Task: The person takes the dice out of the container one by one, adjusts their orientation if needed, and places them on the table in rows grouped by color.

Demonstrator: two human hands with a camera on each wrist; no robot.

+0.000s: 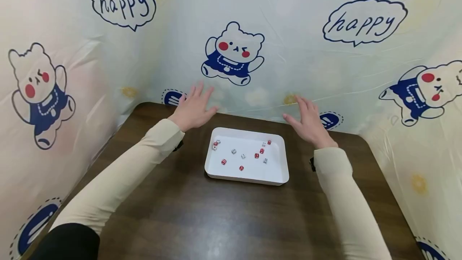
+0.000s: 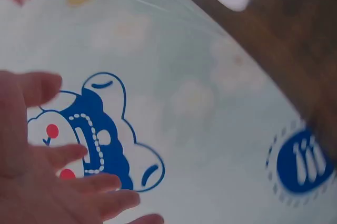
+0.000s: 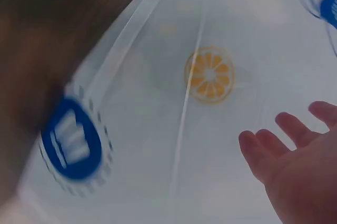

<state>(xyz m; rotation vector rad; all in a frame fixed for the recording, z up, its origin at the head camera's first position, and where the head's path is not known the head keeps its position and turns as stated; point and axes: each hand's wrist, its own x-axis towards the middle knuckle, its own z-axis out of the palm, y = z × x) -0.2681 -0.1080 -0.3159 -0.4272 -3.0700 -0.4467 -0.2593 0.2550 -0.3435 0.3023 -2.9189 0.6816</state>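
Observation:
A white rectangular tray (image 1: pixel 249 173) sits on the dark wooden table, with several small red dice (image 1: pixel 223 162) and several white dice (image 1: pixel 234 151) scattered inside it. Up and to the left of the tray is my left hand (image 1: pixel 193 109), raised, its fingers spread and nothing in it. My right hand (image 1: pixel 309 123) is held up beyond the tray's right side, fingers extended, also bare. In the left wrist view the left hand (image 2: pixel 58 176) shows against the printed curtain, and a tray corner appears at the top. The right hand (image 3: pixel 300 155) fills the lower right of its wrist view.
A printed curtain (image 1: pixel 288 71) with cartoon bears and "happy" bubbles stands behind the table and along both sides. The brown tabletop (image 1: pixel 216 220) stretches in front of the tray. A black object (image 1: pixel 68 242) covers the lower left of the head view.

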